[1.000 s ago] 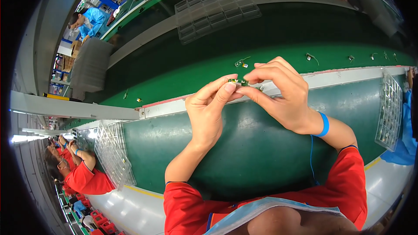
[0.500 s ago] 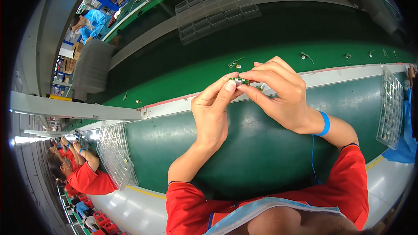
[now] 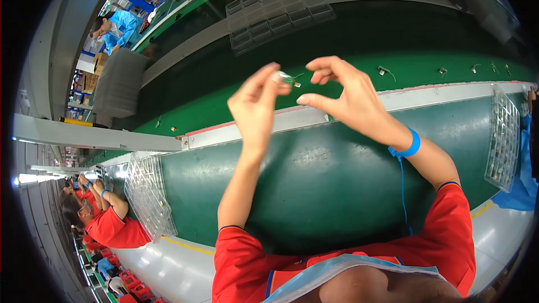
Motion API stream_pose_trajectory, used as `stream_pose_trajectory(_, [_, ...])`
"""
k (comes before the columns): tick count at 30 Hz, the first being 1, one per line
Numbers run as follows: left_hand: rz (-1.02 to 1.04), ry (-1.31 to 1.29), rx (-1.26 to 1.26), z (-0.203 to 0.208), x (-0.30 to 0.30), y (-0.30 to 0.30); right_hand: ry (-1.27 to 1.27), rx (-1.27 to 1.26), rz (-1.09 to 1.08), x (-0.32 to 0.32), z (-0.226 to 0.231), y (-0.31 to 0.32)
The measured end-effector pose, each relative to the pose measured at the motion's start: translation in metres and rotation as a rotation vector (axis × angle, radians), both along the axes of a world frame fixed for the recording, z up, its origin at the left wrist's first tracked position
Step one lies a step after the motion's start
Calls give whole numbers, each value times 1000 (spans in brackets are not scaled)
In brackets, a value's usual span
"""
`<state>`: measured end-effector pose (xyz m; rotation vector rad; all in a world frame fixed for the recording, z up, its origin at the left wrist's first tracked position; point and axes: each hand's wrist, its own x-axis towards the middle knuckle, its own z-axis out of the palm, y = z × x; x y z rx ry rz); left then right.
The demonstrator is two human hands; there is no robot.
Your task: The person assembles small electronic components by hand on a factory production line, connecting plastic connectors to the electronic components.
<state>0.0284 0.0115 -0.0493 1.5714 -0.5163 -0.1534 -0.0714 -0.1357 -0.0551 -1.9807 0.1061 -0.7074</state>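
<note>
My left hand (image 3: pixel 255 101) is raised over the near edge of the green belt, its thumb and fingers pinched on a small circuit board (image 3: pixel 279 77) with a silvery part; motion smears it. Right beside that hand, a green board with a thin wire and a small pale part (image 3: pixel 297 84) lies on the belt. My right hand (image 3: pixel 351 92) hovers farther right, fingers curved and thumb apart, with nothing between them. A blue wrist strap (image 3: pixel 412 143) with a cord circles my right wrist. Under my right palm, a small green piece (image 3: pixel 329 117) shows on the pale rail.
The green belt (image 3: pixel 224 101) carries several small wired boards (image 3: pixel 386 71) to the right. Clear compartment trays stand at the left (image 3: pixel 149 196), right (image 3: pixel 502 140) and beyond the belt (image 3: pixel 278 14). A metal post (image 3: pixel 101 136) juts in at left. Co-workers (image 3: pixel 112 219) sit farther left.
My hands have come apart. The left moved up and left with the small circuit board; the right let go, opened and shifted slightly. Boards on the belt slid a little leftward.
</note>
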Motion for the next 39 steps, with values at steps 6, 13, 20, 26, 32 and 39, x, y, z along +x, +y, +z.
stream_pose_trajectory(6, [332,-486,756,-19,71,43,127,29,-98,8,4,-33])
stream_pose_trajectory(13, [17,-820,663,-76,64,3,75,-316,-16,8,-13,-26])
stream_pose_trajectory(20, [-79,-288,555,-57,50,-7,99,-509,62,7,-23,-17])
stream_pose_trajectory(26, [-227,224,192,-16,16,3,-190,-604,105,9,-17,-11])
stream_pose_trajectory(32, [-208,104,173,-6,3,6,-377,-778,59,6,-15,-9])
stream_pose_trajectory(39, [-282,283,-29,5,-4,12,-366,-841,1,-2,-2,0])
